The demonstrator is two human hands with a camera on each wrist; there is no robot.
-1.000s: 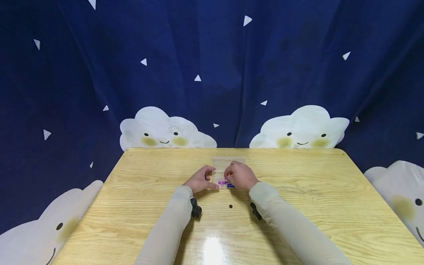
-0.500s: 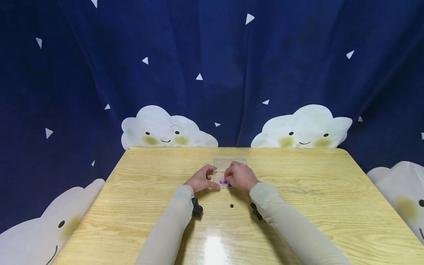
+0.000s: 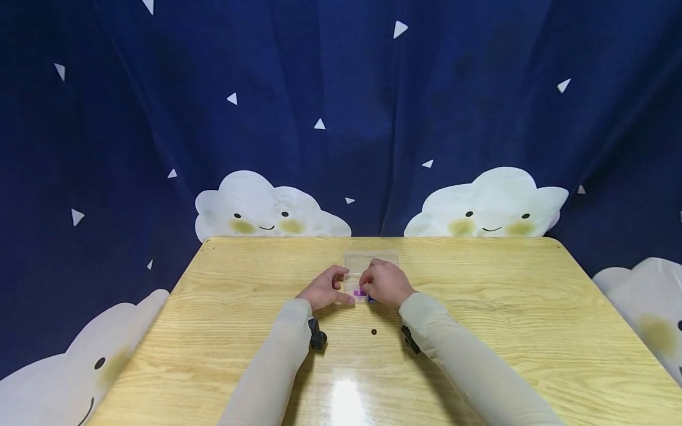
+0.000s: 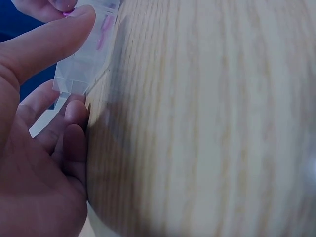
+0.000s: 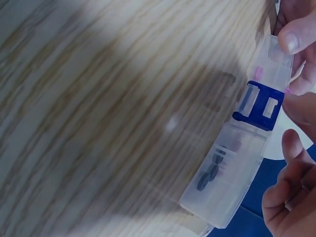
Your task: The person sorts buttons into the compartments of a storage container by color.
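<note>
A clear plastic compartment box with a blue latch on its front stands on the table, its lid raised at the back. My left hand holds the box's left end, thumb at the front corner and fingers along the side. Over the left part of the box, my right hand pinches a tiny magenta piece between thumb and fingertip; its exact kind is hidden. Magenta pieces lie in the front left of the box. Several dark round pieces show through the front wall farther right.
One small dark round piece lies on the wooden table in front of the box, between the forearms. Behind the table hangs a dark blue curtain with white triangles and clouds. Each wrist carries a black camera, such as the left wrist camera.
The right hand's fingertips have dipped slightly among the magenta pieces, and more of the blue latch is covered. The left hand keeps its hold; the head view has shifted a little.
</note>
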